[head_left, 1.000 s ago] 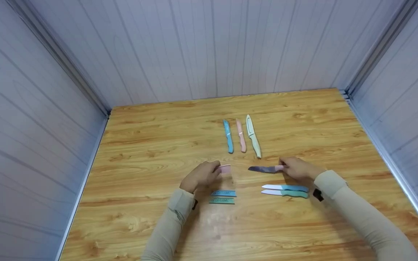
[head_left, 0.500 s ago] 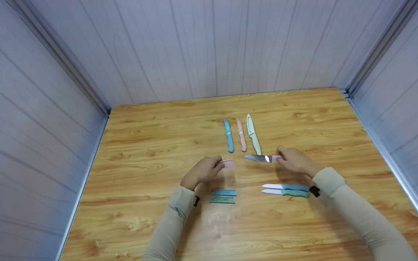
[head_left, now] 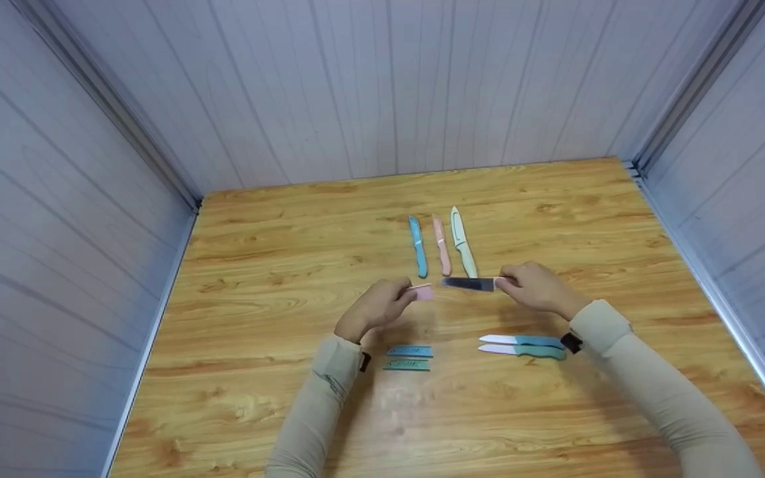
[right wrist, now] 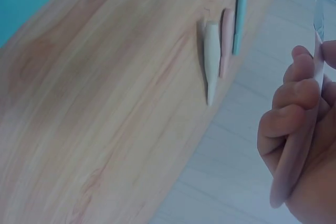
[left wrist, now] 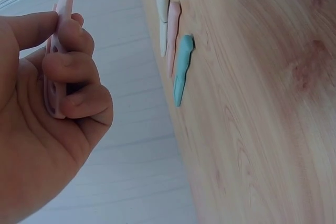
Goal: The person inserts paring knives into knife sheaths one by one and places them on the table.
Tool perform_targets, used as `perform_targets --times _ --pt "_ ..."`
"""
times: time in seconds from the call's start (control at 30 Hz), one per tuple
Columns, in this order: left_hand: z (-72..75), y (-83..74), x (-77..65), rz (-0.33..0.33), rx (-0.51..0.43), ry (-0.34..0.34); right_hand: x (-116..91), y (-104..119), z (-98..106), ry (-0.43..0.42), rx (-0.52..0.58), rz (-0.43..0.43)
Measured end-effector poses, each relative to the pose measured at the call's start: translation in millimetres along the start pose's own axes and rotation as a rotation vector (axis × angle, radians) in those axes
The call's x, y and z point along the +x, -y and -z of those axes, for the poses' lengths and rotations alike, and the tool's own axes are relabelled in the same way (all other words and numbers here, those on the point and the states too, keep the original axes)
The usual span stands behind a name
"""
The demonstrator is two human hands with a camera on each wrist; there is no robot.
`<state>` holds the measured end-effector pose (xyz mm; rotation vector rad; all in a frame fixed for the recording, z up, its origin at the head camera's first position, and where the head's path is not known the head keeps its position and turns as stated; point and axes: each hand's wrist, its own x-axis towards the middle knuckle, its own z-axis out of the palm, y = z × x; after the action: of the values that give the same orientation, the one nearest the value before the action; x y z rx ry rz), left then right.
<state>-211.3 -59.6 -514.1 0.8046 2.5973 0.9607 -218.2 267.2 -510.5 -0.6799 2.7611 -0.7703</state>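
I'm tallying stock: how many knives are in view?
6: the blue knife, pink knife and cream knife lie farthest away; a blue-handled knife and green-handled knife lie nearer, at right; the right hand holds the pink-handled knife. None look hidden.

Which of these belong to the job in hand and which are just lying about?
Seemingly in the job:
pink cover in the left hand
pink-handled knife in the right hand

Just lying about:
blue cover, green cover
bare blue knife, bare green knife
back blue knife, back pink knife, cream knife
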Motion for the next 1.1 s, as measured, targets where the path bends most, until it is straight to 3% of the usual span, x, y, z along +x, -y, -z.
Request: perform_targets --times 0.5,1.1 --pt "0.2 -3.1 2.2 -0.020 0.017 -0.007 3.9 16.9 4.6 -0.003 -0.049 0.046" --pt "-0.6 -4.8 1.7 0.002 0.006 -0.002 0.8 15.7 5.3 -0.020 -0.036 0.063"
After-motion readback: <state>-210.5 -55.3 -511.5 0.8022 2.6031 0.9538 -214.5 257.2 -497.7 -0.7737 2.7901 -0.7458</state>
